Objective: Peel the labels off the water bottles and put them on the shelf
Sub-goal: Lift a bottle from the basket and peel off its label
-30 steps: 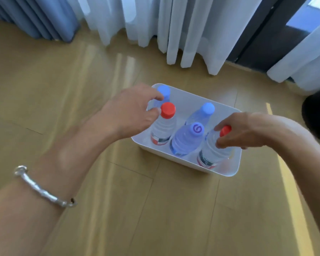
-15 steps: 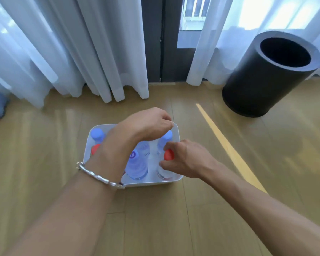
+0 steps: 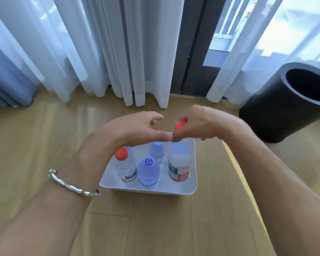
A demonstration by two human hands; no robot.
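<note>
A white bin (image 3: 148, 189) on the wooden floor holds several water bottles. My right hand (image 3: 196, 124) grips a red-capped bottle (image 3: 179, 161) by its neck and has it raised in the bin's right side; its red and white label shows near the base. My left hand (image 3: 137, 130) hovers over the bin with loosely curled fingers and holds nothing. A second red-capped bottle (image 3: 123, 166) stands at the left. A clear bottle with a purple cap (image 3: 148, 172) stands in front, and a blue-capped bottle (image 3: 157, 151) behind it.
A black cylindrical waste bin (image 3: 288, 104) stands on the floor to the right. White sheer curtains (image 3: 103, 48) hang behind the white bin, with a dark door frame (image 3: 190, 52) and a blue curtain (image 3: 6, 80) at far left. No shelf is in view.
My right hand has lifted the red-capped bottle higher within the bin. My left hand came off the bottles and now hovers. The camera has tilted and shifted.
</note>
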